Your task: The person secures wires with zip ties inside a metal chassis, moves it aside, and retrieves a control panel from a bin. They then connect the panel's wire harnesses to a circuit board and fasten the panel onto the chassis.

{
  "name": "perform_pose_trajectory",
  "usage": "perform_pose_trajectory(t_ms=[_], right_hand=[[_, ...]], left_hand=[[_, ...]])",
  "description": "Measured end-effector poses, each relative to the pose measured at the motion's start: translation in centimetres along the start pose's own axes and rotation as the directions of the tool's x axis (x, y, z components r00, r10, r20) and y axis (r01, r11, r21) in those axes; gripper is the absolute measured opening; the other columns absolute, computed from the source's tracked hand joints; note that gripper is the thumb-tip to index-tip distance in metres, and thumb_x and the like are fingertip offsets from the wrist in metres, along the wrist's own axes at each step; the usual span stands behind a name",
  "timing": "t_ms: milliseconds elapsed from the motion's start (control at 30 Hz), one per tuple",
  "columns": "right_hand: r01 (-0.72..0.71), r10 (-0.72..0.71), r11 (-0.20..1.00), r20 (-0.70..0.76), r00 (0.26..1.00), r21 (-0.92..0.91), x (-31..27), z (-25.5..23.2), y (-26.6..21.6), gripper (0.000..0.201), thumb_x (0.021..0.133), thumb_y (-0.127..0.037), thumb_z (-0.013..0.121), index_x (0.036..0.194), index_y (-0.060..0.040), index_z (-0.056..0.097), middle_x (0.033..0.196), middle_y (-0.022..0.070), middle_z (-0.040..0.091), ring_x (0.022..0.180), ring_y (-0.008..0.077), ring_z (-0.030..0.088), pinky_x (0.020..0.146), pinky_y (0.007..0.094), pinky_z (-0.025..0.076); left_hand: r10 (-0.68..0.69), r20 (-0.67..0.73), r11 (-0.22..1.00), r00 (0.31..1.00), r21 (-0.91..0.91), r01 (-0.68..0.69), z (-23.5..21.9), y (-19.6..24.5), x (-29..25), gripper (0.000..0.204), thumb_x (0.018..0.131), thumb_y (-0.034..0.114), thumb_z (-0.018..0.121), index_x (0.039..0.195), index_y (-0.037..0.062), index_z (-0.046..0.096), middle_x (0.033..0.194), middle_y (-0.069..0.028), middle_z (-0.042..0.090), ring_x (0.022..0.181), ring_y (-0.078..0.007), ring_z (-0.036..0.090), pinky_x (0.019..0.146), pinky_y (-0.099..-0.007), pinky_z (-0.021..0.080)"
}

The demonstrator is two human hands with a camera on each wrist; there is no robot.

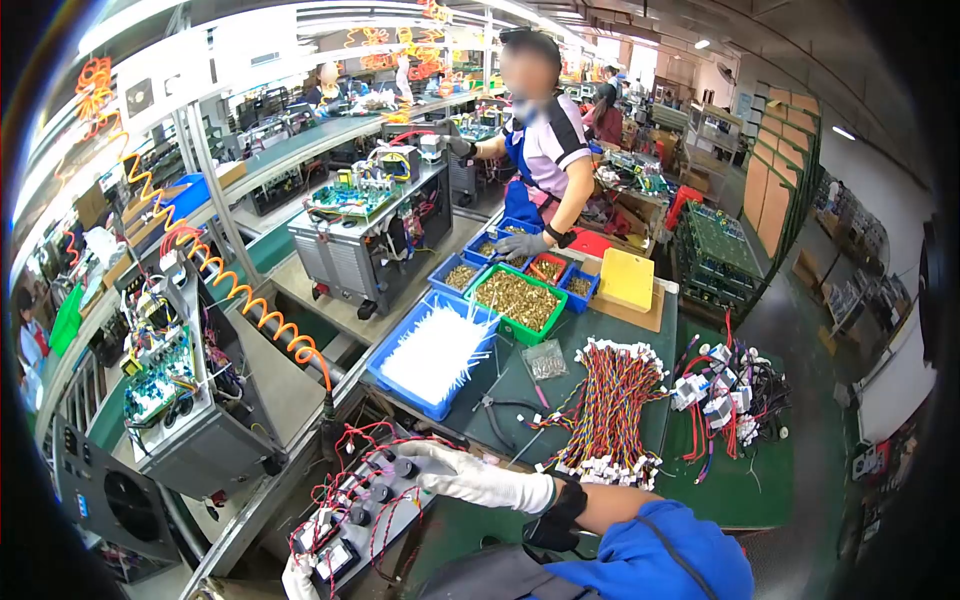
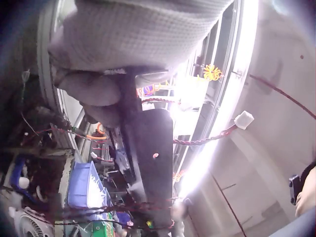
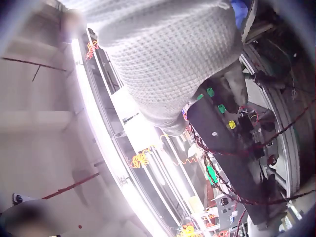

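A long grey metal panel (image 1: 393,516) with black knobs (image 1: 382,493), white-faced rectangular parts (image 1: 336,560) and loose red and black twisted wires (image 1: 345,475) lies low in the head view. My gloved left hand (image 1: 299,578) grips its near end, partly cut off by the frame. At the far end, my gloved right hand (image 1: 480,480) holds the panel between thumb and fingers. The left wrist view shows the left glove (image 2: 133,39) with fingers bent round the dark panel edge (image 2: 153,163). Over the panel's other end (image 3: 217,131), the right glove (image 3: 173,64) hides part of it.
Beyond the right hand are cutting pliers (image 1: 492,415), a blue bin of white ties (image 1: 430,350), a green bin of brass fasteners (image 1: 518,303) and bundled colored wires (image 1: 610,410). An orange coiled hose (image 1: 240,290) hangs left. Another person (image 1: 545,150) works across the bench.
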State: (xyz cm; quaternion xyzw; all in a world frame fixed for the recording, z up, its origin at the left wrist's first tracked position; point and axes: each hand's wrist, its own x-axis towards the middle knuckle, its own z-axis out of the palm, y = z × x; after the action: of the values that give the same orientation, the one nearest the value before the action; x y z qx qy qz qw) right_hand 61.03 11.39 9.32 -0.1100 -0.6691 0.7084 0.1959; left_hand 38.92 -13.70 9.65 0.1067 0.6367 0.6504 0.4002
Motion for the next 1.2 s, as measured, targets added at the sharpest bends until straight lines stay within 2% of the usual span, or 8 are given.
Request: perform_pose_trajectory(t_ms=[200,333,400,500,767,1033,1100,1200], right_hand=[[0.043,-0.042,0.999,0.044,0.998,-0.029,0.8,-0.4,0.0,0.063,0.099,-0.034,0.055,0.147,-0.0046,0.028,0.143,0.0096,0.04,0.123,0.0193,0.048,0.105,0.0334,0.039],[0.193,-0.194,0.959,0.018,0.981,-0.208,3.7,-1.2,-2.0,0.054,0.099,-0.025,0.051,0.144,-0.002,0.033,0.14,0.0093,0.044,0.128,0.0209,0.043,0.108,0.0325,0.035],[-0.002,0.002,0.998,-0.003,1.0,-0.059,5.1,-1.3,-4.1,0.049,0.099,-0.024,0.048,0.141,-0.0023,0.037,0.131,0.0071,0.05,0.112,0.0154,0.05,0.096,0.0309,0.043],[0.012,-0.004,0.959,0.031,1.0,-0.283,7.1,-1.1,-4.1,0.043,0.101,-0.033,0.043,0.135,-0.0058,0.047,0.117,0.0014,0.055,0.084,0.0055,0.049,0.073,0.0245,0.046],[-0.116,0.109,0.992,0.157,0.982,0.041,10.3,4.4,-9.4,0.053,0.1,-0.049,0.048,0.125,-0.0034,0.057,0.096,0.0088,0.067,0.081,0.0122,0.065,0.067,0.0269,0.052],[0.061,-0.178,0.786,-0.131,0.975,-0.615,14.1,10.1,-13.0,0.056,0.097,-0.055,0.05,0.082,-0.003,0.064,0.056,-0.0079,0.048,0.045,0.0026,0.045,0.042,0.0224,0.033],[-0.101,-0.024,0.778,-0.19,0.981,-0.62,14.5,11.2,-15.6,0.061,0.097,-0.058,0.047,0.082,-0.0016,0.063,0.055,-0.0096,0.047,0.043,0.0022,0.042,0.041,0.0248,0.031],[-0.058,-0.019,0.586,-0.085,0.996,-0.809,14.6,8.6,-14.5,0.043,0.103,-0.035,0.044,0.13,-0.0028,0.056,0.101,0.007,0.059,0.089,0.0181,0.054,0.075,0.0307,0.043]], left_hand=[[-0.071,-0.08,0.978,0.994,-0.202,0.053,-0.8,-0.3,0.5,0.036,0.091,0.009,0.053,0.124,-0.0055,0.059,0.126,-0.0117,0.061,0.114,-0.0167,0.057,0.096,-0.0283,0.043],[0.329,0.151,0.942,0.932,-0.121,-0.313,2.3,3.9,0.6,0.047,0.098,0.028,0.048,0.129,-0.007,0.053,0.125,-0.0143,0.06,0.111,-0.0203,0.061,0.096,-0.0334,0.048],[0.707,0.093,0.589,0.701,0.469,-0.657,-0.3,2.5,1.8,0.046,0.101,0.023,0.045,0.139,-0.0017,0.046,0.136,-0.0149,0.055,0.124,-0.024,0.053,0.109,-0.035,0.037],[0.348,-0.064,0.841,0.935,-0.42,-0.342,-1.4,4.8,2.1,0.046,0.102,0.028,0.042,0.14,0.0018,0.043,0.127,-0.0064,0.056,0.113,-0.0145,0.057,0.097,-0.0318,0.045],[0.42,0.179,0.698,0.889,-0.691,-0.19,-10.3,10.1,2.8,0.041,0.1,0.048,0.049,0.12,0.0135,0.052,0.094,-0.0067,0.067,0.063,-0.0112,0.06,0.051,-0.0196,0.045],[0.385,0.076,0.903,0.92,-0.236,-0.359,-14.9,14.8,3.3,0.026,0.101,0.036,0.051,0.096,0.0101,0.052,0.064,-0.0035,0.06,0.044,-0.0131,0.054,0.043,-0.028,0.045],[0.313,0.15,0.829,0.938,0.438,-0.347,-15.2,17.3,4.6,0.043,0.102,0.042,0.046,0.076,0.0099,0.053,0.057,0.0001,0.052,0.042,-0.0066,0.047,0.039,-0.0203,0.033],[0.296,0.307,0.663,0.905,0.616,-0.426,-15.7,16.9,6.9,0.043,0.097,0.04,0.052,0.07,0.0073,0.058,0.052,0.0024,0.046,0.042,-0.007,0.044,0.041,-0.0245,0.033]])
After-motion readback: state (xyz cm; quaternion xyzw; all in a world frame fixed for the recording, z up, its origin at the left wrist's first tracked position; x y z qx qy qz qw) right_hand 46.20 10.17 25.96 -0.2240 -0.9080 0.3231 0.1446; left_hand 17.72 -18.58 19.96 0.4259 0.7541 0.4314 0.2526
